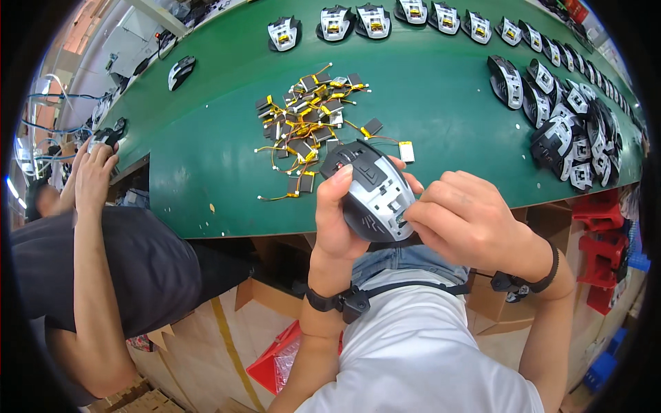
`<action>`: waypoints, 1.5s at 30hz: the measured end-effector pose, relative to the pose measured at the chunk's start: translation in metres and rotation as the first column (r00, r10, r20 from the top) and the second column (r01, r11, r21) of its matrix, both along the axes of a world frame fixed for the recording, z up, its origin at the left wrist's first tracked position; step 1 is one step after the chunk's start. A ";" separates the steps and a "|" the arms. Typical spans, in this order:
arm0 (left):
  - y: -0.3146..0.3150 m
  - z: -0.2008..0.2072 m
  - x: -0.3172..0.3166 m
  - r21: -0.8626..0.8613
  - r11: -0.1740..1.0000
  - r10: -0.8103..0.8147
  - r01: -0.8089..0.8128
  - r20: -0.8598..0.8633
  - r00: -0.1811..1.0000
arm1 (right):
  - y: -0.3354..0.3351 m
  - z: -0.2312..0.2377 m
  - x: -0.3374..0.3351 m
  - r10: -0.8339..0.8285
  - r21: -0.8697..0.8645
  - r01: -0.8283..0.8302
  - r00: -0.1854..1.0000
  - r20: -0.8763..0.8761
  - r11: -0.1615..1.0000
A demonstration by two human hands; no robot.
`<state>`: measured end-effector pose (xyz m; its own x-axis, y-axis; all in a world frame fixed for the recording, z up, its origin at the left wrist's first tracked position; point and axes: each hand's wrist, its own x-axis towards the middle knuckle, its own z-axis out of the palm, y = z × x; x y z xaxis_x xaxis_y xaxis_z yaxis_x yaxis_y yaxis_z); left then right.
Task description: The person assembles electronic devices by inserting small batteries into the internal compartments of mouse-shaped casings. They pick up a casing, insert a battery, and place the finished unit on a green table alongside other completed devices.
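My left hand [335, 221] grips a black and grey computer mouse shell [370, 189], held open side up over the near edge of the green belt [206, 151]. My right hand [469, 221] rests its fingertips on the shell's lower right part, pressing at a small slot there. Whether a small part sits under those fingers I cannot tell. Just beyond the shell lies a pile of small black batteries with yellow wires [306, 120], and one loose battery [407, 151] lies beside it.
A row of mouse shells [375, 20] lines the belt's far edge, and more shells [564, 124] are heaped at the right. A lone mouse [180, 71] lies far left. Another person [93, 179] works at my left. Red bins [602, 234] and cardboard boxes stand below.
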<state>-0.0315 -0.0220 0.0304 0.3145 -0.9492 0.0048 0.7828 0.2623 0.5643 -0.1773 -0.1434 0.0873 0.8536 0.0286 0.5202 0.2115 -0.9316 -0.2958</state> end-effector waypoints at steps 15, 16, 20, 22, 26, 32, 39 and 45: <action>-0.003 -0.006 -0.004 0.185 0.982 0.067 -0.038 -0.151 0.986 | -0.014 -0.001 0.005 0.135 -0.050 -0.141 0.985 -0.107 0.989; 0.000 -0.008 -0.006 0.183 0.983 0.058 -0.022 -0.197 0.979 | -0.008 -0.003 0.001 0.128 -0.032 -0.132 0.988 -0.089 0.991; -0.002 -0.023 -0.039 0.307 0.952 0.062 0.020 -0.254 0.965 | 0.009 -0.025 -0.026 0.038 0.033 -0.035 0.993 -0.113 0.999; 0.000 -0.033 -0.051 0.319 0.947 0.058 0.041 -0.294 0.954 | 0.023 -0.030 -0.034 -0.025 0.013 0.027 0.992 -0.127 1.000; 0.007 -0.041 -0.061 0.361 0.932 0.090 -0.013 -0.196 0.977 | 0.026 -0.045 -0.044 -0.007 0.073 0.022 0.979 -0.201 0.997; 0.005 -0.028 -0.037 0.193 0.979 0.072 -0.064 -0.038 0.997 | 0.012 -0.047 -0.051 -0.030 0.530 0.152 0.972 -0.231 0.834; -0.005 -0.027 -0.058 -0.086 0.947 0.310 -0.310 0.497 0.810 | 0.023 -0.072 -0.050 0.114 0.955 0.283 0.955 -0.273 -0.083; -0.010 -0.020 -0.068 -0.128 0.986 0.146 -0.106 0.362 0.921 | 0.015 -0.083 -0.069 0.101 0.918 0.311 0.950 -0.295 -0.246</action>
